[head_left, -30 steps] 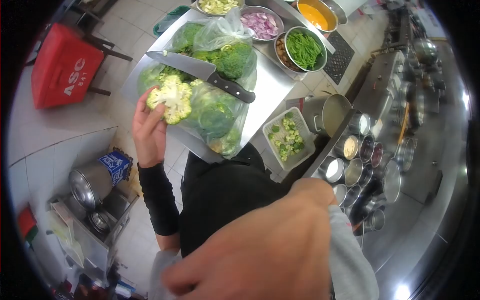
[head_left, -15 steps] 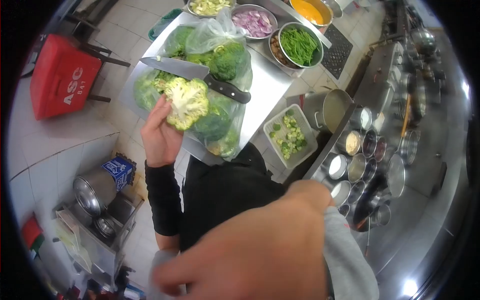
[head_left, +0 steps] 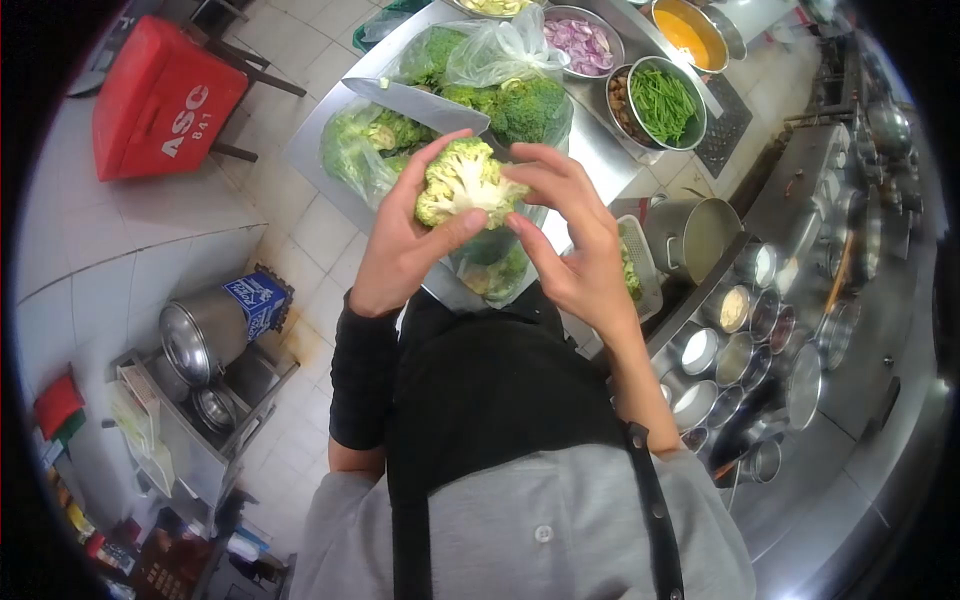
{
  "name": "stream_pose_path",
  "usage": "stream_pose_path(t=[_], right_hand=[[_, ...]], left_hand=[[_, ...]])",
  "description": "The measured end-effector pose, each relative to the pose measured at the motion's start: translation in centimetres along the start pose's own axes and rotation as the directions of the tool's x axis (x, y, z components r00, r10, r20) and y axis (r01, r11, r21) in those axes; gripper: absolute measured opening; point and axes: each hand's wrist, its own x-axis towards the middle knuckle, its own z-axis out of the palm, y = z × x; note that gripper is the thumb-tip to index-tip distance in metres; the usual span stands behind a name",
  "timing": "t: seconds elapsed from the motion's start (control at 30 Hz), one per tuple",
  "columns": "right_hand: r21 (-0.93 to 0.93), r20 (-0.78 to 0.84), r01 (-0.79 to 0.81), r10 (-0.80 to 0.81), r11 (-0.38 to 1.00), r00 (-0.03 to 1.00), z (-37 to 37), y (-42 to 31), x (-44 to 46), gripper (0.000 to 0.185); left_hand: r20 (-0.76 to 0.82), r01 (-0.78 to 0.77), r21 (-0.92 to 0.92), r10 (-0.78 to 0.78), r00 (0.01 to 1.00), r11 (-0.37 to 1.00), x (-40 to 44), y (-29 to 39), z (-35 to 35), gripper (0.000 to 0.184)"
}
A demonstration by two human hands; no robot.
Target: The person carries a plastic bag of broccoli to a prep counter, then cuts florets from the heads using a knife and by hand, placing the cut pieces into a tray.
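A broccoli head (head_left: 465, 190), its pale cut stem facing up, is held between both hands in front of my apron. My left hand (head_left: 400, 235) grips it from the left, thumb lying over the cut face. My right hand (head_left: 570, 235) has its thumb and fingertips at the florets on the right edge. Just beyond lies a large knife (head_left: 425, 106) on bagged broccoli; its handle is hidden behind the hands. Clear plastic bags (head_left: 510, 55) with more broccoli (head_left: 530, 110) cover much of the steel table (head_left: 600, 160).
Bowls of sliced purple onion (head_left: 580, 45) and cut green vegetables (head_left: 660, 105) stand at the far right of the table. A white basket (head_left: 648, 240) with florets is low on the right, near a big pot (head_left: 710, 235). Several seasoning tins (head_left: 735, 305) line the counter.
My right hand has moved from close to the camera up to the broccoli head. The broccoli head has tilted in my left hand. The view has shifted, so the scene sits further right.
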Motion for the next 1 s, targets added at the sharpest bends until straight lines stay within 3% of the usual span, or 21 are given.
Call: stream_pose_path(t=[0.03, 0.17, 0.27, 0.37, 0.47, 0.67, 0.77, 0.8, 0.9, 0.97, 1.0], right_hand=[[-0.076, 0.061, 0.056, -0.052, 0.996, 0.997, 0.0, 0.8, 0.1, 0.034], [-0.065, 0.098, -0.016, 0.023, 0.998, 0.995, 0.3, 2.4, -0.5, 0.03], [-0.129, 0.053, -0.045, 0.052, 0.991, 0.997, 0.6, 2.0, -0.9, 0.027], [-0.169, 0.017, -0.054, 0.057, 0.984, 0.998, 1.0, 2.3, -1.4, 0.027], [-0.266, 0.012, -0.088, 0.095, 0.96, 0.995, 1.0, 2.0, -1.9, 0.031], [-0.43, -0.006, -0.116, 0.125, 0.895, 0.992, 0.9, 1.6, -2.8, 0.034], [-0.487, -0.05, -0.167, 0.164, 0.857, 0.985, -0.4, 1.1, -3.8, 0.03], [-0.351, -0.049, -0.224, 0.221, 0.909, 0.974, -1.0, 1.7, -4.0, 0.029], [0.158, -0.015, -0.396, 0.404, 0.904, 0.915, -1.7, 3.5, -4.1, 0.027], [0.563, 0.043, -0.456, 0.526, 0.689, 0.849, -0.8, 3.8, -3.4, 0.025], [0.624, 0.1, -0.443, 0.497, 0.644, 0.862, -0.6, 4.4, -2.8, 0.035]], left_hand=[[0.013, 0.009, 0.041, -0.01, 1.0, 0.999, 0.1, 0.0, 0.1, 0.072], [-0.011, 0.008, 0.205, -0.006, 1.0, 0.979, 0.3, -1.0, -0.1, 0.072], [-0.068, -0.02, 0.195, 0.034, 0.997, 0.981, 0.1, -2.5, 0.3, 0.067], [-0.089, -0.01, 0.301, 0.039, 0.995, 0.954, 0.1, -2.5, 1.1, 0.064], [-0.062, -0.148, 0.564, 0.221, 0.973, 0.812, 0.4, -2.7, 2.0, 0.063], [-0.014, -0.222, 0.696, 0.322, 0.947, 0.683, 0.4, -2.2, 3.5, 0.065], [-0.036, -0.202, 0.853, 0.438, 0.898, 0.482, 1.0, -1.9, 1.0, 0.067], [-0.131, -0.148, 0.732, 0.35, 0.927, 0.665, 1.0, -1.1, 0.1, 0.065], [-0.022, -0.19, 0.776, 0.328, 0.945, 0.602, 1.0, 1.1, 0.2, 0.063], [0.051, -0.226, 0.807, 0.318, 0.947, 0.545, 1.2, 0.8, 0.7, 0.066], [0.087, -0.252, 0.823, 0.324, 0.942, 0.51, 1.3, 0.4, 1.2, 0.067]])
